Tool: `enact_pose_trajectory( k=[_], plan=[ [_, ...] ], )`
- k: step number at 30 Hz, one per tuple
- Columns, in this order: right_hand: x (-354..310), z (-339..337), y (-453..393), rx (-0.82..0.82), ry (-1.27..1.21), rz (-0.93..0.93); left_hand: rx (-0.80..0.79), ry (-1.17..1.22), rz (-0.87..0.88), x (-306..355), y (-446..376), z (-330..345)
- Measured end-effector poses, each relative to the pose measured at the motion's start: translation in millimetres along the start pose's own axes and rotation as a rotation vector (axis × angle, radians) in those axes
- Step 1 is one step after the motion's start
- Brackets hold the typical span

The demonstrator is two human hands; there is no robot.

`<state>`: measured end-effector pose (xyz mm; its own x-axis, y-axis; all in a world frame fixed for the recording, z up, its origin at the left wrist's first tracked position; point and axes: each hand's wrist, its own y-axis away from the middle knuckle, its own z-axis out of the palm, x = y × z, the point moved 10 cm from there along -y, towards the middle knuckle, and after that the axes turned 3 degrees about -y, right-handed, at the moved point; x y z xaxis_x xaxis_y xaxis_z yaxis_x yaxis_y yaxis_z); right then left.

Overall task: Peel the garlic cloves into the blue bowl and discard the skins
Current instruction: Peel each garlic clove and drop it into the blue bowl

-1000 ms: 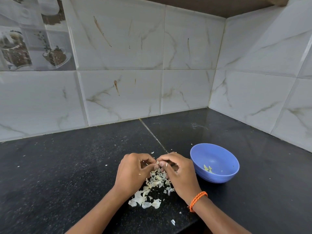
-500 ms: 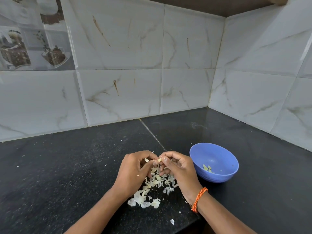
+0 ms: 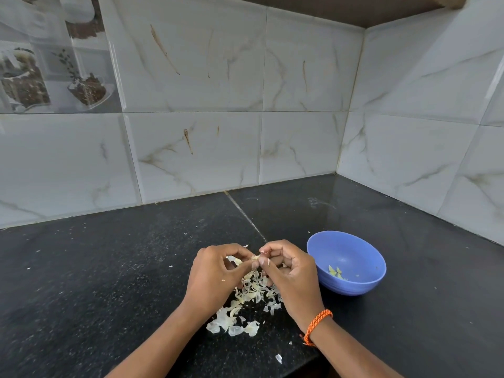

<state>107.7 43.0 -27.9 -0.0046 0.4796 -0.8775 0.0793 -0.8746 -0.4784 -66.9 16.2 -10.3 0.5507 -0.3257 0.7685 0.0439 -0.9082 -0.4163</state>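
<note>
A: Nearest the camera, the front edge of the black table (image 3: 81, 282) cuts in at the bottom right, with one stray flake (image 3: 278, 358) lying just short of it.

B: And both forearms reach in over that edge. There's an orange cord bracelet (image 3: 316, 324) on the right wrist.

A: Between the wrists, the pile of skins (image 3: 245, 304) is spread on the table, directly under the hands.

B: Now the hands. Left hand (image 3: 211, 279) has its fingers curled in, thumb and fingertips pinching a small pale garlic clove (image 3: 255, 257). Right hand (image 3: 290, 271) meets it from the other side, fingers curled too, pinching the same clove.

A: So the clove's held between both hands, lifted above the skins. How much skin is on it, I cannot tell; it's too small.

B: Just to the right of the right hand sits the blue bowl (image 3: 362, 282), upright, near the knuckles but not touching. A few pale peeled cloves (image 3: 336, 272) lie at its bottom.

A: Beyond the hands, open black table runs back, with a seam (image 3: 245, 216) crossing it, to the tiled walls (image 3: 196, 148).

B: Those walls meet in a corner at the far right, closing off the back and right side. The left stretch of table is open.
</note>
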Motion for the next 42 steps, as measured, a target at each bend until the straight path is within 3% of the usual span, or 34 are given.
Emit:
enact_pose_trajectory(
  k=[11, 17, 29, 42],
  plan=[
    [-8.4, 9.4, 1.5, -0.059, 0.213, -0.173, -0.009, -0.089, 0.011, -5.0, -0.7, 4.7],
    [-13.2, 16.6, 2.4, -0.099, 0.293, -0.249, -0.014, -0.021, -0.004, -11.6, -3.0, 4.7],
    [-17.6, 2.1, 2.2, 0.064, 0.455, -0.265, -0.011, -0.068, -0.016, -2.7, 0.5, 5.3],
    [-20.2, 6.3, 1.4, 0.027, 0.489, -0.266, 0.032, -0.025, -0.043, -11.7, -1.1, -0.5]
  ],
)
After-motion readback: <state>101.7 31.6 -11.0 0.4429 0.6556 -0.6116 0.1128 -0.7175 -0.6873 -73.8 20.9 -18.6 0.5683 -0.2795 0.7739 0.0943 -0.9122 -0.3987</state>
